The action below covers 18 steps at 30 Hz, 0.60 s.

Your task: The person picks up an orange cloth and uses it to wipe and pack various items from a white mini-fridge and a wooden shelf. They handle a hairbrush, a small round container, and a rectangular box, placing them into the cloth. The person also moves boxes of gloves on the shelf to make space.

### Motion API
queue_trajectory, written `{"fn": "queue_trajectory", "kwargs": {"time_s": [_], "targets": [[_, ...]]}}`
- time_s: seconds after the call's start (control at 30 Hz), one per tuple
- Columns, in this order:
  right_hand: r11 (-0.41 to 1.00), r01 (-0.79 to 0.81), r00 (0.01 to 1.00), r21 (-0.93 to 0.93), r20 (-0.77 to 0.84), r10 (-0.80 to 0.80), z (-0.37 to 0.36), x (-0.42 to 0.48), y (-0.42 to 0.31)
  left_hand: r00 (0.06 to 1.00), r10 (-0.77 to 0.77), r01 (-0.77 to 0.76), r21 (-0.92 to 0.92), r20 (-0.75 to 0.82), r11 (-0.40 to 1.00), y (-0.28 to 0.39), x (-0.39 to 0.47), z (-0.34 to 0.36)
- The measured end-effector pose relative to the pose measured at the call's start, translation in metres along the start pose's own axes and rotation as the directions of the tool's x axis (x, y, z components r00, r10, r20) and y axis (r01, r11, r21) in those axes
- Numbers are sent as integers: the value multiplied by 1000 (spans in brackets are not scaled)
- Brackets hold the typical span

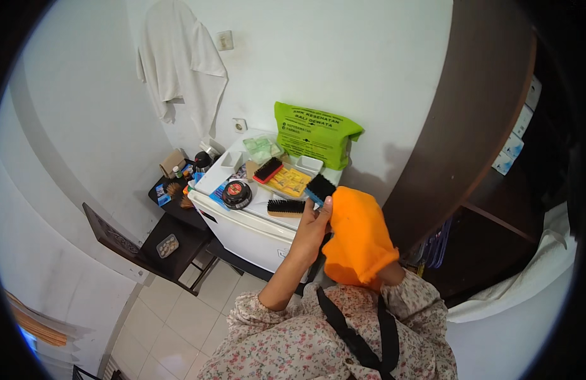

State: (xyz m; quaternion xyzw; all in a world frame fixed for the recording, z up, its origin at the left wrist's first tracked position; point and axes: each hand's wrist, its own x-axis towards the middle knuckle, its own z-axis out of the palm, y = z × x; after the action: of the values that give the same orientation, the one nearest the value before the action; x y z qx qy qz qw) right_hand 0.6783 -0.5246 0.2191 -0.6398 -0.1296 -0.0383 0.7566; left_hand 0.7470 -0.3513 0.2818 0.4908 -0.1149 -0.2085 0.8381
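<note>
My left hand (316,223) grips a small blue-backed brush (320,189) with black bristles pointing up and away. An orange cloth (357,232) covers my right hand (364,237) down to the wrist, right beside the brush; the fingers under it are hidden. Beyond my hands, on the white refrigerator top, a red-backed brush (268,170) lies bristles up on a container of yellow packets (289,180). A wooden-backed brush (285,207) rests near the front edge, bristles up. To its left sits a round black tin (237,194) with a red label.
A green plastic bag (316,135) leans on the wall behind white dishes (309,164) and a clear tub (262,148). Left are a dark side table (162,190) with small bottles and a chair (169,237) holding a plastic box (167,246). A dark wooden cabinet (435,142) stands right.
</note>
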Motion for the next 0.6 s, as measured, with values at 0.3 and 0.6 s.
{"fn": "queue_trajectory", "kwargs": {"time_s": [0.3, 0.6], "targets": [[915, -220, 975, 338, 82, 204, 0, 134, 96, 992, -112, 112, 4, -64, 994, -14, 18, -78], [796, -157, 985, 585, 30, 173, -6, 158, 142, 999, -2, 6, 114, -39, 993, -13, 14, -94]]}}
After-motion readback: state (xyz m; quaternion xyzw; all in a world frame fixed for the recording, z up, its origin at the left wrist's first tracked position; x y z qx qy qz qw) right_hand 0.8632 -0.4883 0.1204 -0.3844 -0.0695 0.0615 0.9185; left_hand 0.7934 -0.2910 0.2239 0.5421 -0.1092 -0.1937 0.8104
